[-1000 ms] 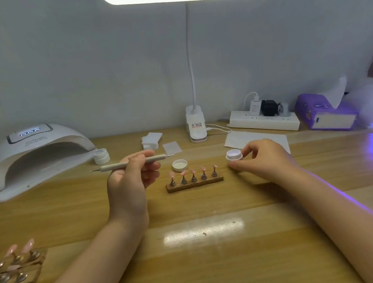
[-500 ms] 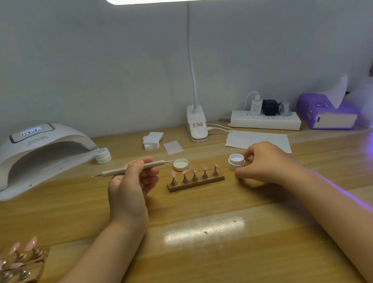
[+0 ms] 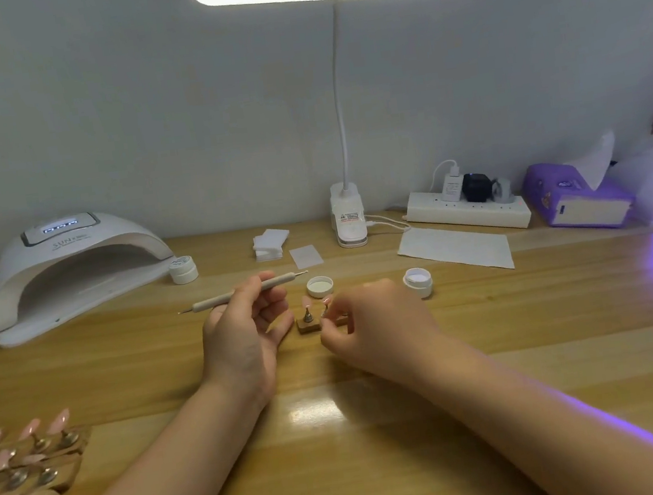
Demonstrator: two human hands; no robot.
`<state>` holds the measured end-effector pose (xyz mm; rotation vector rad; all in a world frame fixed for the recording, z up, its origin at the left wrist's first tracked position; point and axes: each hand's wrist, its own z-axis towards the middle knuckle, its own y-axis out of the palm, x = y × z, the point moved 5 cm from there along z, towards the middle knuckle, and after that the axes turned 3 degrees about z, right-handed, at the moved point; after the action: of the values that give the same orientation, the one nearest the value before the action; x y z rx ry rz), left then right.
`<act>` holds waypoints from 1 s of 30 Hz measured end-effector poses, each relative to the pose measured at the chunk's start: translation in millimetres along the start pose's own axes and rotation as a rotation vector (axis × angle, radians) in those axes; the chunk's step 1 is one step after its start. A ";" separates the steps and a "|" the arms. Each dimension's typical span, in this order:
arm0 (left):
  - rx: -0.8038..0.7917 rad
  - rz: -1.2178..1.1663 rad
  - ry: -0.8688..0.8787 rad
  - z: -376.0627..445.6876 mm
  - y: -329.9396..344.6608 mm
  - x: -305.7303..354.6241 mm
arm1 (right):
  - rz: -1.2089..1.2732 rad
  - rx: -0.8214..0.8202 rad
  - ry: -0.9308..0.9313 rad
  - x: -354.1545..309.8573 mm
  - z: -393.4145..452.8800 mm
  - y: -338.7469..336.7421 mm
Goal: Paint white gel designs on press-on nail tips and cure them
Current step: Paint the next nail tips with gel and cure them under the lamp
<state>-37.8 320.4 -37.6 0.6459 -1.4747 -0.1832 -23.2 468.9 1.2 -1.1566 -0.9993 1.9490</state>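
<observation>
- Left hand [image 3: 241,337] pinches a slim matte dotting tool [image 3: 239,294], just left of the wooden nail stand [image 3: 308,326].
- Right hand [image 3: 372,320] curls over that stand, fingers pinching 1 metal peg (blurred).
- Round white gel pot [image 3: 418,281] sits open to the stand's right.

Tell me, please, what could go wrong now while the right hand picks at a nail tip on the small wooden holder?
1. The open gel pot stands just beside the right hand; a wrist movement could tip it.
2. The left hand holds the dotting tool above the table; its tip may touch something if the hand turns.
3. The right fingers pinch among the nail tips; neighbours may get knocked over.
</observation>
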 end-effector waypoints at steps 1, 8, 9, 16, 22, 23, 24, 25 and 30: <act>-0.013 0.003 -0.007 -0.8 1.7 -0.4 | -0.006 -0.002 -0.009 -0.1 -0.2 4.3; -0.018 0.021 0.003 -5.8 5.9 1.8 | -0.146 -0.002 -0.030 1.3 5.2 29.2; -0.012 0.027 0.007 -6.7 5.8 2.3 | -0.158 -0.015 -0.025 1.0 6.6 31.2; -0.010 0.064 0.049 -14.4 6.4 3.5 | -0.214 -0.042 -0.016 2.4 9.2 33.9; 0.009 0.074 0.056 -14.5 4.6 3.8 | -0.216 -0.031 -0.027 1.3 6.8 31.3; 0.011 0.076 0.059 -14.6 4.3 3.9 | -0.213 -0.024 -0.034 0.3 6.1 30.2; 0.010 0.078 0.060 -14.7 4.3 3.9 | -0.208 -0.022 -0.039 -0.3 5.7 29.4; 0.009 0.078 0.060 -14.8 4.4 3.8 | -0.203 -0.022 -0.043 -0.7 5.5 29.4; 0.012 0.070 0.057 -14.5 4.1 3.9 | -0.257 -0.035 -0.054 -0.1 7.8 31.7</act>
<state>-24.6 326.1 -31.6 0.6037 -1.4421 -0.1013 -34.9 451.0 -23.4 -0.9464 -1.1544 1.7720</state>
